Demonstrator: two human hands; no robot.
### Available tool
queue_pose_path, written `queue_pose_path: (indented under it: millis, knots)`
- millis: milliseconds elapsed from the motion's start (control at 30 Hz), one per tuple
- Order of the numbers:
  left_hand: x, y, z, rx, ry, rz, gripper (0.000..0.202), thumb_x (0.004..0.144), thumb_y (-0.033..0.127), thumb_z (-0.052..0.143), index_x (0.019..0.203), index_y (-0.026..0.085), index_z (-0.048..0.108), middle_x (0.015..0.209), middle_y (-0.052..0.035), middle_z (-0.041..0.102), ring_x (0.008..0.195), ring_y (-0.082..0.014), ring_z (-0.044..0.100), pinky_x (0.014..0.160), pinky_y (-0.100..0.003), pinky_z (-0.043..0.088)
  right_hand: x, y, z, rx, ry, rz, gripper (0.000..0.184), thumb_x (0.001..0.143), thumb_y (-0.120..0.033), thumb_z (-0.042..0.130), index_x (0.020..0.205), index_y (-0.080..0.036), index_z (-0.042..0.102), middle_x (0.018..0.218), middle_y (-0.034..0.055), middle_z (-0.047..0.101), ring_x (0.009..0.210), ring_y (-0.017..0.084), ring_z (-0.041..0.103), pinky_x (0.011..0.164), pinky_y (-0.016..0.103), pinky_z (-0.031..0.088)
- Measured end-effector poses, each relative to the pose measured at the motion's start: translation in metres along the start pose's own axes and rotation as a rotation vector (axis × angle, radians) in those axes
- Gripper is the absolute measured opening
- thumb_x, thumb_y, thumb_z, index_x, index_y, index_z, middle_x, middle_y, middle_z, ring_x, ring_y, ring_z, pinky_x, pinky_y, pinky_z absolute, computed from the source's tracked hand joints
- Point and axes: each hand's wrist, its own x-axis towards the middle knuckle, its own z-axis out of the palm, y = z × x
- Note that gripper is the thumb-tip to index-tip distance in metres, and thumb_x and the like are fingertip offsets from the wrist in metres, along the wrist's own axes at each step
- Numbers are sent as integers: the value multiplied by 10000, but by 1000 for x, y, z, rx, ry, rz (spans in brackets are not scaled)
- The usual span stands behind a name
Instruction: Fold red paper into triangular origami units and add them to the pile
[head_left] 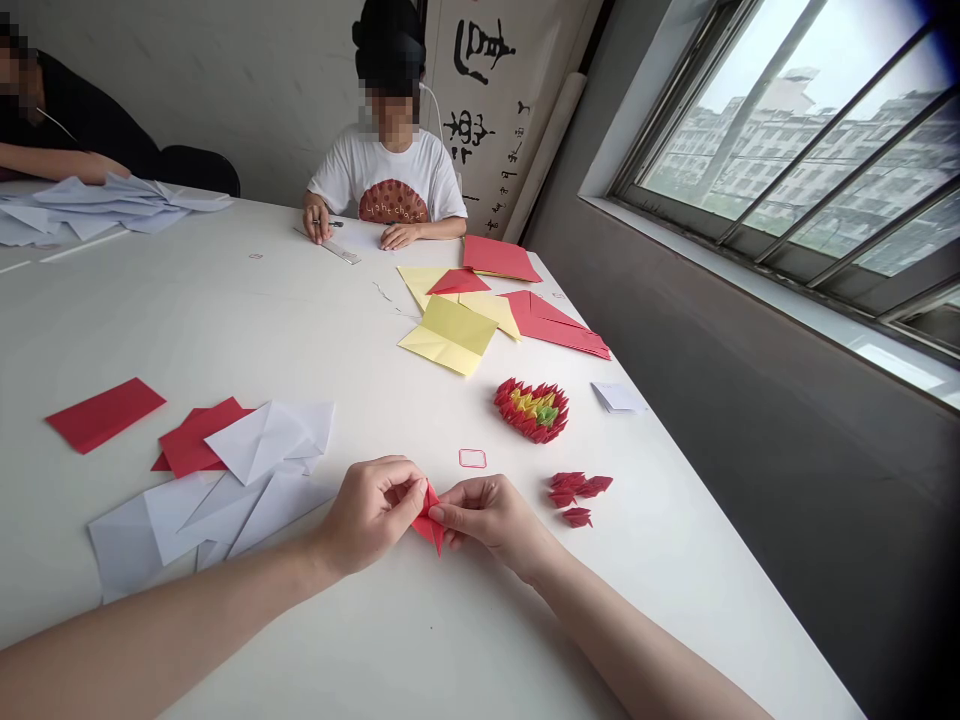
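Observation:
My left hand (371, 512) and my right hand (486, 515) meet just above the white table (300, 320). Both pinch one small folded red paper piece (430, 520), its point hanging down between my fingertips. To the right of my right hand lie several small folded red paper units (576, 492). Beyond them sits a heart-shaped modular origami (532, 409) in red, yellow and green. A little red square outline (472, 458) is drawn on the table just past my hands.
White and red sheets (225, 460) lie at my left, yellow and red sheets (480, 310) farther back. A person in a white shirt (386, 180) sits opposite; another person's arm (60, 160) rests by a paper pile far left. The table's right edge runs along a wall under a window.

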Motion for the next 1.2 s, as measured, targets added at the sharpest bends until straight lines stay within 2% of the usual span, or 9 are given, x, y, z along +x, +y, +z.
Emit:
queue_pose_path:
  millis: [100,233,367,467,733,867,1000,1067,1200]
  knots:
    - [0,0,0,-64,-26,-48,239,831,197,464,646,145,605,618,-10,558,567,-116,505,522,-219,407,0,1,0,12,11,-6,320,580,-422,770,665,-122,697,582,16,628,523,104,530,542,247,431]
    - [1,2,-2,-190,-134,-95,212,836,248,482,701,150,612,674,-25,613,634,-141,572,575,-234,458,-2,1,0,24,32,-19,321,587,-427,764,661,-123,691,584,18,629,531,108,530,553,252,433]
    - [4,1,0,-86,-61,-134,155,760,281,609,668,159,630,674,-15,625,610,-134,563,552,-226,448,-2,0,0,4,52,-33,302,624,-414,744,649,-120,678,576,21,630,525,101,519,557,247,427]
    - [6,-3,1,-84,-33,-136,178,757,287,618,638,159,647,671,-22,623,640,-144,573,589,-238,465,-2,1,-1,-5,44,-48,285,642,-394,738,664,-116,678,580,21,629,530,95,500,556,241,420]
    - [6,-2,0,-246,-76,-211,180,774,298,606,683,151,656,711,-46,655,706,-176,612,665,-278,497,-2,3,0,-44,38,-57,287,669,-394,721,662,-114,659,591,18,611,538,94,486,539,237,397]
    - [6,0,-2,-314,-109,-226,217,809,315,556,687,153,634,695,-35,644,684,-164,595,655,-275,484,-1,2,-1,-43,27,-51,300,646,-405,734,679,-116,662,611,19,611,553,103,496,554,246,407]
    - [6,0,-2,-337,-100,-225,300,842,348,499,620,161,575,603,7,559,602,-129,528,611,-252,447,-2,2,-1,-48,16,-44,313,647,-422,730,696,-122,661,628,20,606,563,110,499,561,255,405]
    - [6,0,-1,-357,-90,-234,312,861,371,463,662,162,581,623,4,566,616,-134,541,626,-258,450,-3,3,0,-67,24,-56,309,674,-430,708,689,-127,648,596,3,575,529,95,462,515,238,363]
    - [4,-2,-1,-314,51,-202,301,883,398,425,815,161,597,710,-14,560,662,-138,538,656,-272,457,-2,7,3,-82,111,-108,320,729,-444,658,671,-135,596,543,-22,514,473,72,392,449,218,280]
